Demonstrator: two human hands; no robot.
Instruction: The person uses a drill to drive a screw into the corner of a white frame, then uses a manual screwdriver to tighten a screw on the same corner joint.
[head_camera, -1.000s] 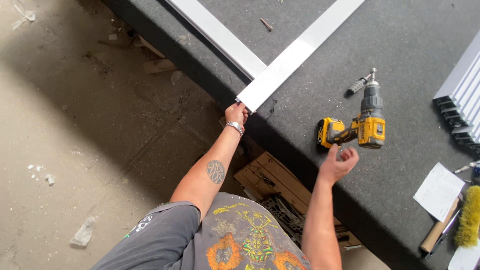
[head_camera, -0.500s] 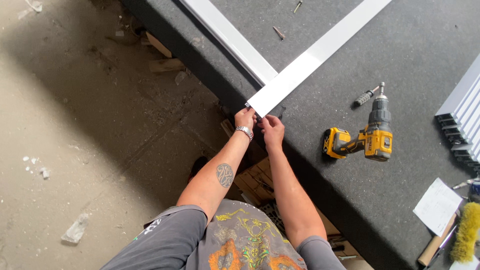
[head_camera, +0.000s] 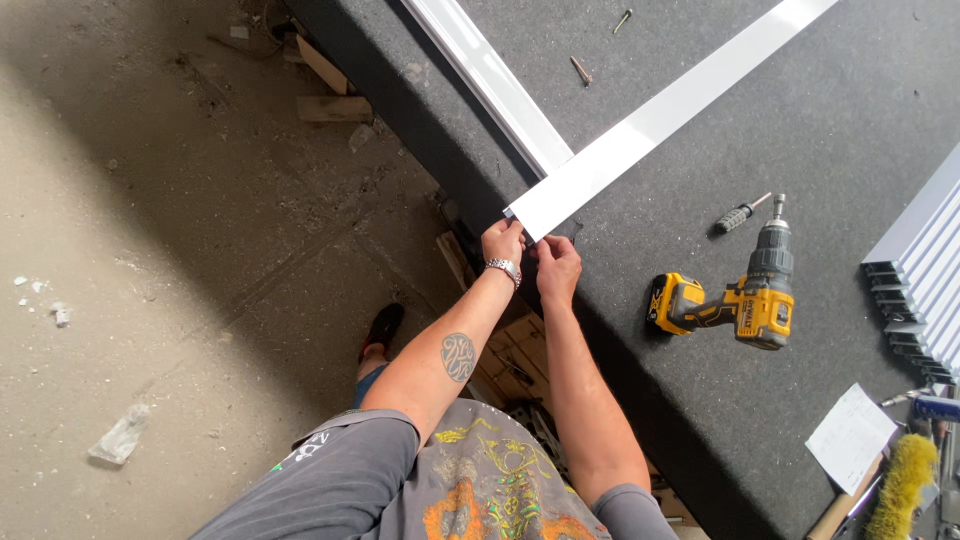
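Here, both hands together at the near end of a long flat white strip (head_camera: 640, 135), right at the front edge of the dark worktop (head_camera: 800, 120). Left hand (head_camera: 502, 243) closed on the strip's end corner, fingers pinching it from the left; a metal watch (head_camera: 503, 268) on that wrist, a round tattoo on the forearm below. Right hand (head_camera: 557, 266) curled just beside the left, fingertips up at the underside of the same end; whether actually gripping the strip or only touching it, impossible to tell from this angle. Strip lying diagonally across the worktop, running up and to the right out of view, near end poking slightly past the edge. Crossing under or against it near that end, a second white profile (head_camera: 490, 80), narrower and ribbed, running up and to the left.

Well apart to the right, a yellow and black cordless drill (head_camera: 745, 295) lying on its side, chuck pointing away. Just above it, a small screwdriver bit holder (head_camera: 740, 213) with a dark handle. Two loose screws (head_camera: 581, 70) further up the worktop, near the strip. At the far right edge, a stack of grey ribbed profiles (head_camera: 915, 260). Lower right, a sheet of paper (head_camera: 850, 437), a yellow-bristled brush (head_camera: 900, 480) and a wooden handle partly cut off by the frame.

Left of the worktop, bare concrete floor (head_camera: 150, 250) with wood scraps (head_camera: 330, 100) and bits of litter. One dark shoe (head_camera: 382, 327) on the floor beside the left forearm.
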